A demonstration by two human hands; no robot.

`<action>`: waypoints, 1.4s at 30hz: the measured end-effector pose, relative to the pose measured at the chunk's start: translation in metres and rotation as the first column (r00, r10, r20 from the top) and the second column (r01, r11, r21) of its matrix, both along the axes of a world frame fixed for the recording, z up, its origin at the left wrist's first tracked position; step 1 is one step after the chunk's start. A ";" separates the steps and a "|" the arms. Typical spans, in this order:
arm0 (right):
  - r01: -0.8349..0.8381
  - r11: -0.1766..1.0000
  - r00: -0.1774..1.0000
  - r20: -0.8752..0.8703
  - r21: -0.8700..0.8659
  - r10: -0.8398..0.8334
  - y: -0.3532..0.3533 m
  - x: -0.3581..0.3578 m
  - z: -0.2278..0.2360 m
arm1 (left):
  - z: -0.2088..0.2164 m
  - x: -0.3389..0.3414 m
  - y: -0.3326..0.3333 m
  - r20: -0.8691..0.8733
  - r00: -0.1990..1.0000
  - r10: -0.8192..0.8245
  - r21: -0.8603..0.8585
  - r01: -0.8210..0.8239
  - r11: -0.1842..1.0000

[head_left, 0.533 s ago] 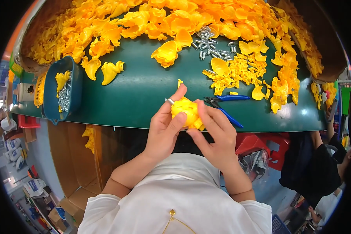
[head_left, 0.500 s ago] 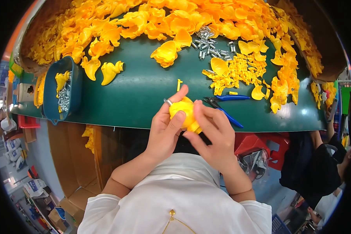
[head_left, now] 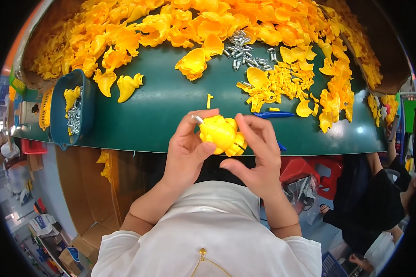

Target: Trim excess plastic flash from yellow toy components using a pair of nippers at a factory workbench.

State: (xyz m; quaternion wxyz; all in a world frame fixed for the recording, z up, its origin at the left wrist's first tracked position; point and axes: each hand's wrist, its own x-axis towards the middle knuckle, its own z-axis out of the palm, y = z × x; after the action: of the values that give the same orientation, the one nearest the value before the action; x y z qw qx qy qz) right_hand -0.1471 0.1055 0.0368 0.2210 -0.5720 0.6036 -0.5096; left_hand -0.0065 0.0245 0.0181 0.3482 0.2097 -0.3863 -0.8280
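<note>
Nearest to us, both hands meet above the near edge of the green table (head_left: 162, 124). Our left hand (head_left: 186, 154) is closed on a yellow plastic part (head_left: 221, 133) — thumb under it, fingers curled over its left side — and pinches a small metal pin (head_left: 198, 119) at the part's upper left. Our right hand (head_left: 260, 154) grips the same part from the right, fingers wrapped over its top. Just beyond the right hand lies a blue tool (head_left: 275, 114); a small yellow clip (head_left: 210, 100) lies on the table past the part. To the far left sits a blue tray (head_left: 85, 108) with metal pins and a yellow piece. Farther out lie small yellow bits (head_left: 282, 85), loose metal pins (head_left: 242, 51) and — farthest — a heap of yellow shells (head_left: 171, 23).
</note>
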 end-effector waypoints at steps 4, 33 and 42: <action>0.083 0.996 0.955 0.288 -0.028 -0.072 0.005 0.008 -0.014 | -0.012 -0.003 0.003 -0.115 0.989 0.095 -0.106 -0.107 0.989; -0.087 0.985 0.945 0.300 -0.148 0.129 -0.007 0.004 -0.012 | -0.005 0.010 -0.010 -0.054 0.991 0.124 -0.465 -0.135 0.875; -0.063 0.979 0.882 0.449 -0.192 0.145 -0.013 0.018 -0.017 | -0.005 0.008 -0.007 0.054 0.960 0.274 -0.715 -0.154 0.682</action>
State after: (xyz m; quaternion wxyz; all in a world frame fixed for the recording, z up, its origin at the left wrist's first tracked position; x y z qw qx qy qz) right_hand -0.1295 0.0924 0.0197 0.3347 -0.4833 0.4561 -0.6682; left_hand 0.0016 0.0175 0.0130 0.4648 0.1690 -0.6712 -0.5523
